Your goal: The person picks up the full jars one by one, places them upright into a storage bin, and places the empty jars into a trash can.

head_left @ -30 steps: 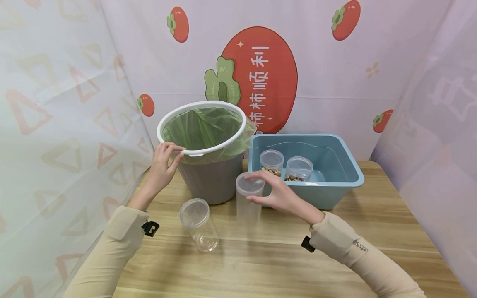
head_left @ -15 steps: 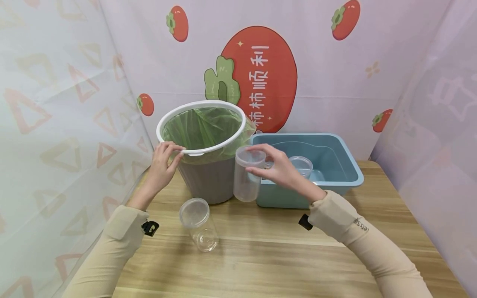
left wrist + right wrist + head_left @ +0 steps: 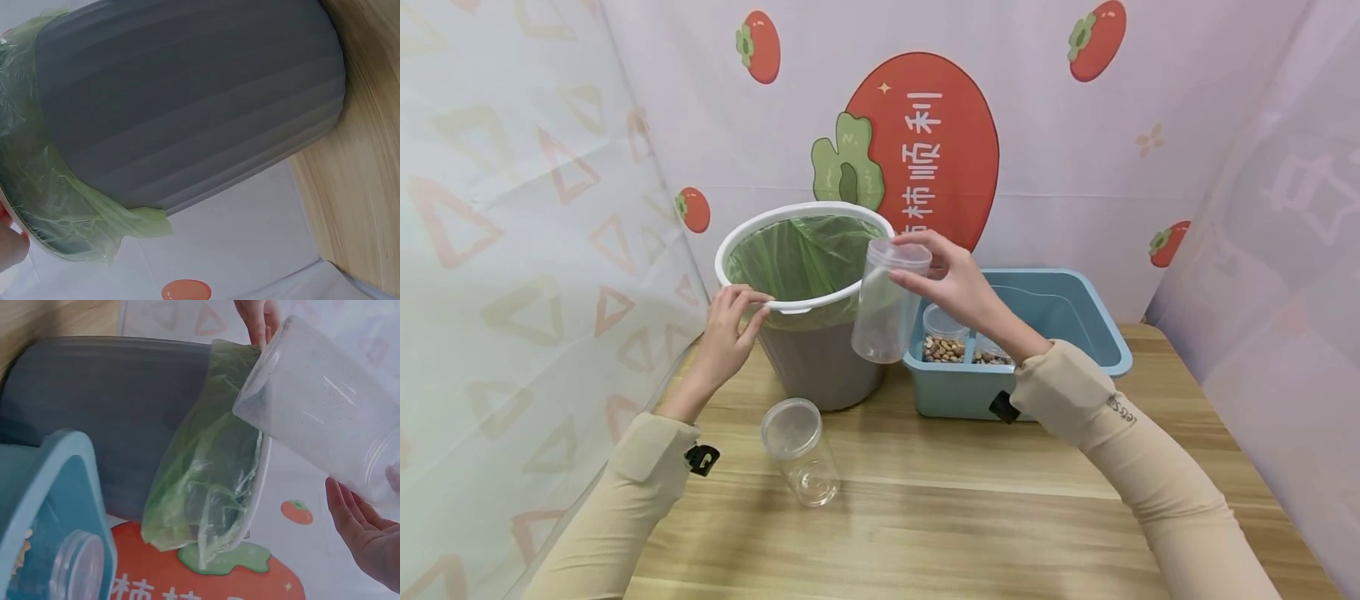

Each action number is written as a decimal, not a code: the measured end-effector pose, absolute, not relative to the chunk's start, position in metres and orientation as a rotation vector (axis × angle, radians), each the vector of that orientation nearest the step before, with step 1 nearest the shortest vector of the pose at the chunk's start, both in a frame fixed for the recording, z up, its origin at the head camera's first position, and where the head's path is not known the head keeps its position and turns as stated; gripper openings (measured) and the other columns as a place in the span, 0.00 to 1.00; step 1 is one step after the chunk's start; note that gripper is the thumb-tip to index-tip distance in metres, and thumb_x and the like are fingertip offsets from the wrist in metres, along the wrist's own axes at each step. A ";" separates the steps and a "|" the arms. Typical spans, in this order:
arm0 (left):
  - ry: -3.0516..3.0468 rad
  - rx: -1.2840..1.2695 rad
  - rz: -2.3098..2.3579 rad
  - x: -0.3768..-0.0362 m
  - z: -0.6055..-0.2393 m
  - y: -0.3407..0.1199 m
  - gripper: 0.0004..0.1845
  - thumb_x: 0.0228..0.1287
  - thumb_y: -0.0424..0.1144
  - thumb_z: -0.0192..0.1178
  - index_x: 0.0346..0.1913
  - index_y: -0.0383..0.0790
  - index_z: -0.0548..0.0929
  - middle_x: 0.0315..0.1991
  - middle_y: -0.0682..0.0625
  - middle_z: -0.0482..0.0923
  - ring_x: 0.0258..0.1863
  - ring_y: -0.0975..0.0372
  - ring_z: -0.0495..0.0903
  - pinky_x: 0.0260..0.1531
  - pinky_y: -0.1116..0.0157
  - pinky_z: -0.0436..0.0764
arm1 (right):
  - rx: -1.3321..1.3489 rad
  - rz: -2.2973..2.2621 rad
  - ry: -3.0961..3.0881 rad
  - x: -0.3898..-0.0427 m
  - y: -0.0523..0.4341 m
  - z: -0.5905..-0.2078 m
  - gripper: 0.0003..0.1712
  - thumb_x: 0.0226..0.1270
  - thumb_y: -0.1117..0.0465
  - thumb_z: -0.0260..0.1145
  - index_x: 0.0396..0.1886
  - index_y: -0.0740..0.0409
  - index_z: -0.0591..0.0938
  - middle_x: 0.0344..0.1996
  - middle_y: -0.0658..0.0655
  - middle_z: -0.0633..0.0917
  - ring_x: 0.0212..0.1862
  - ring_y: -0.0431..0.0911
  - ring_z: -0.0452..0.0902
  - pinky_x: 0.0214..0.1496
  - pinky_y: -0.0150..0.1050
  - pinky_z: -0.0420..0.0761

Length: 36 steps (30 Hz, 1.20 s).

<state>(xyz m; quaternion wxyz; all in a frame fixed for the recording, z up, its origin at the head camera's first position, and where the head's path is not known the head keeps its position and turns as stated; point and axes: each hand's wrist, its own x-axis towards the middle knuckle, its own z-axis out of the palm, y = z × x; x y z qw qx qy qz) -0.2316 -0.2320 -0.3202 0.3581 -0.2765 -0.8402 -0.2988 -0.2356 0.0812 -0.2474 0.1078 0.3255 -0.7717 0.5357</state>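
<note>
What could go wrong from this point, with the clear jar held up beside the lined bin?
1. The right hand holds the empty clear jar only near its lidded top, tilted; that grip could slip and drop it.
2. The left hand merely rests on the bin's white rim, so a knock might shift the bin.
3. A second jar stands close to the left sleeve and could be tipped.
</note>
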 end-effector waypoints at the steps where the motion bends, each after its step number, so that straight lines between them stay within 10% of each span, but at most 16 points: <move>1: -2.170 -0.714 -0.772 -0.231 -0.320 -0.232 0.08 0.54 0.24 0.56 0.38 0.30 0.75 0.38 0.36 0.69 0.45 0.43 0.64 0.48 0.48 0.56 | 0.953 1.584 -2.261 -0.237 0.080 -0.244 0.23 0.56 0.57 0.64 0.52 0.52 0.73 0.48 0.50 0.75 0.36 0.43 0.76 0.38 0.35 0.76; 14: -2.179 -0.703 -0.779 -0.230 -0.319 -0.231 0.07 0.54 0.25 0.56 0.38 0.30 0.76 0.38 0.36 0.69 0.45 0.44 0.64 0.48 0.49 0.56 | 0.890 1.757 -2.128 -0.254 0.062 -0.211 0.21 0.57 0.58 0.63 0.52 0.56 0.72 0.44 0.56 0.75 0.40 0.56 0.76 0.37 0.38 0.78; 36: -2.170 -0.706 -0.783 -0.230 -0.320 -0.232 0.07 0.54 0.25 0.56 0.38 0.30 0.76 0.38 0.36 0.69 0.45 0.44 0.64 0.49 0.49 0.56 | 0.534 1.627 -2.239 -0.277 0.025 -0.216 0.27 0.56 0.49 0.62 0.54 0.52 0.68 0.49 0.53 0.72 0.39 0.43 0.69 0.37 0.32 0.72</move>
